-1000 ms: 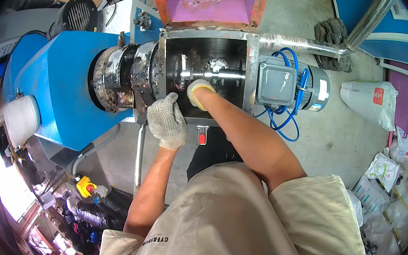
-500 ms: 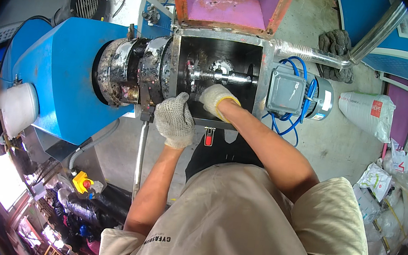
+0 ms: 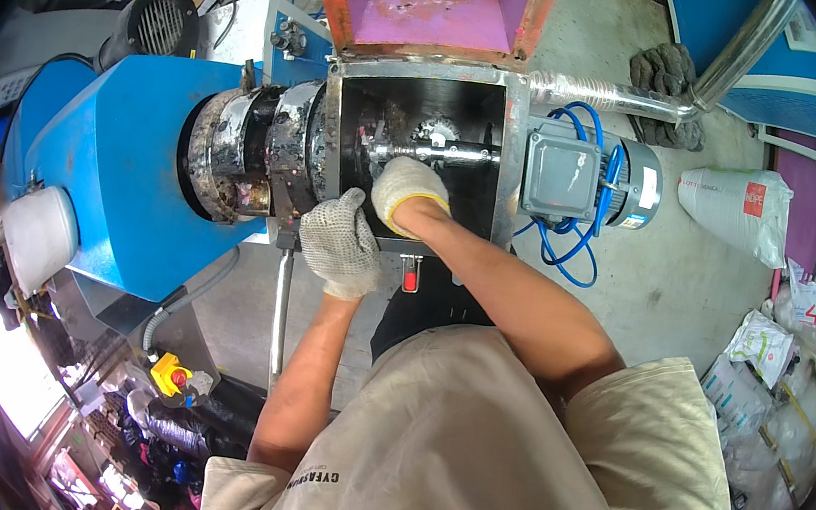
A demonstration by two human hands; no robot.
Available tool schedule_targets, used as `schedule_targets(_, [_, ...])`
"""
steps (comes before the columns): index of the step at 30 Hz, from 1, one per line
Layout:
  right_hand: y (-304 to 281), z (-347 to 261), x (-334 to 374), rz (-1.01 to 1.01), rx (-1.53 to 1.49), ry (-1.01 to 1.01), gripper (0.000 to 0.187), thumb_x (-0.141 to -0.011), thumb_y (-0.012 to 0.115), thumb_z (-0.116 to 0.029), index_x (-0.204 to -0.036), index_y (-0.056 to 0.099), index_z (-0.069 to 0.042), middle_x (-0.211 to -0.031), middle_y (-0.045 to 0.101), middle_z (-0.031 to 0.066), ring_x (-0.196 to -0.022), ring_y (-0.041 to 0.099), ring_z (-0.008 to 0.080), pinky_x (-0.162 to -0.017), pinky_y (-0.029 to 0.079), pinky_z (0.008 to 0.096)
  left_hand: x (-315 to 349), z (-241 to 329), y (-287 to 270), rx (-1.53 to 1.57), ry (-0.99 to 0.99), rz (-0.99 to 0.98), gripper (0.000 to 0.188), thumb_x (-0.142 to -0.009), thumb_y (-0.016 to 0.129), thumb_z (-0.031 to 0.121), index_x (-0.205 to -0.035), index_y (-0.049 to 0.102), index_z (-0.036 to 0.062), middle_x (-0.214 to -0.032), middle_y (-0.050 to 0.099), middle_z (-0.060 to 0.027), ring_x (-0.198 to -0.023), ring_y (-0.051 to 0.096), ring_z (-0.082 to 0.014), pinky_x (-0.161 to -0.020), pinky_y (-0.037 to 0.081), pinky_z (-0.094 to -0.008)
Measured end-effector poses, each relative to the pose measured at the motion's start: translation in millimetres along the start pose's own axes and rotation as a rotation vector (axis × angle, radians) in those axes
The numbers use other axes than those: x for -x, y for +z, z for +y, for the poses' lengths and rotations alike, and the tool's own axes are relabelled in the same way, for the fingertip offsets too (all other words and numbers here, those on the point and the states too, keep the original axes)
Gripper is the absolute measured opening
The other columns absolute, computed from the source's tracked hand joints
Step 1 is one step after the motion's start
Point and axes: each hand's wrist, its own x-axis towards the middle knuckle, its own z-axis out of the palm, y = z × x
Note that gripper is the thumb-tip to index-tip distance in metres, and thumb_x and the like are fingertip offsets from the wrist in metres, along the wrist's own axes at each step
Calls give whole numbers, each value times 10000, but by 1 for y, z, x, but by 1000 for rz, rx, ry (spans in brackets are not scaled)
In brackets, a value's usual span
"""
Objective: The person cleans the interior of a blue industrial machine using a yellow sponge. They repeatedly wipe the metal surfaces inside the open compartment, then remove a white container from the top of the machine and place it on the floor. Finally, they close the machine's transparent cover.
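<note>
An open steel box (image 3: 510, 166) lies in front of me, dark and stained inside. Across it runs a shiny metal shaft (image 3: 465, 154), with a toothed disc (image 3: 436, 129) behind it. My right hand (image 3: 409, 195), in a white knitted glove with a yellow cuff, reaches down into the box just on the near side of the shaft; its fingertips are hidden. At the box's near left corner, my left hand (image 3: 340, 245), in a grey-white dotted glove, is closed over the rim with the thumb up. Below the near rim hangs a latch with a red tab (image 3: 410, 280).
A purple-lined hopper (image 3: 433, 16) stands beyond the box. To the left are a scorched metal barrel (image 3: 229, 149) and a blue housing (image 3: 137, 164). A grey motor (image 3: 563, 177) with looped blue hose sits at right, before a white sack (image 3: 735, 212). A yellow switch box (image 3: 171, 375) is lower left.
The whole view has shifted slightly, so the machine appears a little farther left. My right hand has moved slightly left inside the box; my left hand stays at the near left corner.
</note>
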Motion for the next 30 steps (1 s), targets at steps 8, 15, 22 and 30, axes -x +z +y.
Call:
schedule_targets(8, [-27,29,1,-53,87,-65,296,-877,631,-271,-1039,798,-88,-1149,733,212,-1085,716,379,-918,571,476,1,-3,3,-65,-11,-1,232,-893,656,-2,-1109,699,71,-1032,707,-109,-967,650,-328,-914,472,-454])
schedule_targets(15, [-8,11,-3,31,-50,-59,329,-898,599,-307,-1030,783,-69,-1112,729,226,-1067,700,416,-904,553,496,-3,1,3,-40,7,28,224,-888,660,-15,-1091,706,70,-1023,712,-107,-954,654,-324,-901,481,-448])
schedule_targets(22, [-24,27,-19,-148,242,-263,298,-881,620,-242,-1046,795,-66,-1138,745,190,-1086,719,365,-901,576,464,0,1,3,-37,15,38,222,-886,663,-27,-1087,700,62,-1009,706,-113,-947,652,-323,-901,481,-449])
schedule_targets(30, [4,5,-26,-36,28,-114,337,-882,619,-299,-1010,787,-37,-1107,743,230,-1068,727,376,-872,575,466,-4,5,1,-41,16,7,232,-883,668,-10,-1102,700,62,-1009,696,-124,-954,640,-338,-897,479,-451])
